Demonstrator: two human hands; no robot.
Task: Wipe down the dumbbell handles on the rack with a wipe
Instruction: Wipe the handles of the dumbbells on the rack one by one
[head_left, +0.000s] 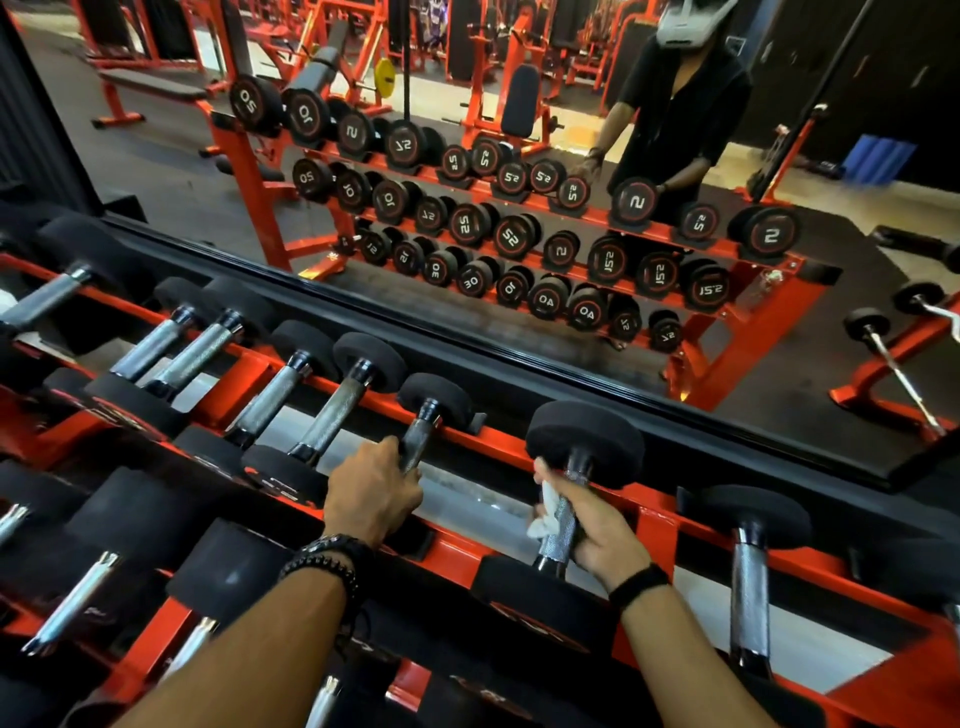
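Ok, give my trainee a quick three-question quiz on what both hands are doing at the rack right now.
1. True or false: the right hand holds the white wipe against a dumbbell handle.
2. What does the left hand grip?
A. a weight plate
B. the neighbouring dumbbell's handle
C. the mirror frame
3. Fill in: the rack is painted ____.

Key: 1 true; 2 B; 3 orange.

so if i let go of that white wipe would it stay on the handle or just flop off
Probably flop. The wipe looks thin and crumpled, bunched limply under the right hand, so it seems light and floppy. The handle is round metal, so little would likely hold it once released.
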